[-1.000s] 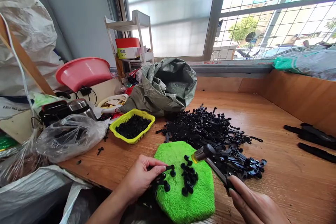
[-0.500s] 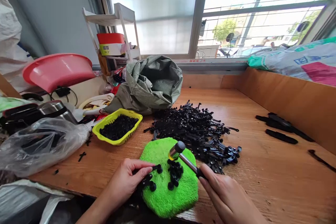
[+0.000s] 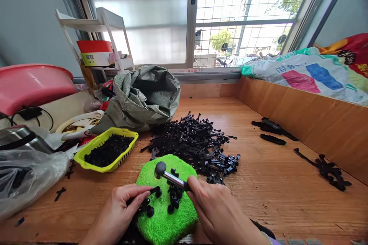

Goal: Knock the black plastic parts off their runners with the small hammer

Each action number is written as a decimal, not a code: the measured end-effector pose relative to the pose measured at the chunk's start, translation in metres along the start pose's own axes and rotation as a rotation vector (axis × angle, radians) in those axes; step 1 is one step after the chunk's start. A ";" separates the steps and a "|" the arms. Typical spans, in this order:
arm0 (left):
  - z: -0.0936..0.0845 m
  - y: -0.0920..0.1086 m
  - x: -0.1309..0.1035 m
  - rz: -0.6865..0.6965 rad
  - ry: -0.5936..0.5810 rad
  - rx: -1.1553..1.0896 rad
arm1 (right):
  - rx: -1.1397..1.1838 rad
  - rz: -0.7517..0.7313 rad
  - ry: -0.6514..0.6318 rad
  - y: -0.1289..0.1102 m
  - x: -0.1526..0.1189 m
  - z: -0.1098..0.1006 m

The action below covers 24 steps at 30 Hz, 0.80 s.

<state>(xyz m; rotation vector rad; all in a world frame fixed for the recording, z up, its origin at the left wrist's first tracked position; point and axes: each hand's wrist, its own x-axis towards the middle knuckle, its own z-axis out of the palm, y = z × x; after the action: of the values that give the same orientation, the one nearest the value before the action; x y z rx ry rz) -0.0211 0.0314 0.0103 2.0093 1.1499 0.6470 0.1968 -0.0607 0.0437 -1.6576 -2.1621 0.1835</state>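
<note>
My left hand (image 3: pixel 120 208) pinches a small black plastic part (image 3: pixel 148 201) at the left edge of a bright green pad (image 3: pixel 165 222). A small hammer (image 3: pixel 168 175) with a round dark head and metal shaft is gripped in my right hand (image 3: pixel 218 214); its head hovers over the top of the pad. Several loose black parts (image 3: pixel 174 195) lie in the pad's middle, between my two hands. Behind the pad spreads a big pile of black plastic pieces (image 3: pixel 192 141) on the wooden table (image 3: pixel 276 183).
A yellow basket (image 3: pixel 86 160) of black bits sits left of the pad, a grey-green sack (image 3: pixel 143 97) behind it. Clear plastic bags (image 3: pixel 25 176) and a pink basin (image 3: pixel 31 86) crowd the left. A wooden side wall (image 3: pixel 310 118) bounds the right, with black strips (image 3: pixel 271 130) beside it.
The view has swung to the right. My right hand has drawn the hammer in and turned its head down over the pad. My left hand keeps pinching the black part.
</note>
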 end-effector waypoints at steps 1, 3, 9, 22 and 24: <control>0.000 0.001 0.000 0.005 0.000 0.007 | 0.015 -0.008 0.001 -0.001 0.000 0.000; -0.001 0.005 -0.002 0.016 0.008 0.031 | 0.057 -0.019 0.013 0.000 -0.002 0.000; -0.002 0.019 -0.004 0.059 0.035 0.137 | -0.051 -0.142 -0.022 0.009 -0.003 0.010; -0.005 0.024 -0.004 0.064 0.004 0.203 | -0.062 -0.162 0.031 0.013 -0.002 0.006; -0.005 0.025 -0.005 0.056 0.007 0.210 | 0.037 -0.168 0.118 0.012 0.000 0.004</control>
<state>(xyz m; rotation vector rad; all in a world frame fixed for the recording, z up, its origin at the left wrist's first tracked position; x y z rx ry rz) -0.0138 0.0200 0.0325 2.2240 1.2118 0.5819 0.2058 -0.0570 0.0359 -1.4219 -2.1819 0.0742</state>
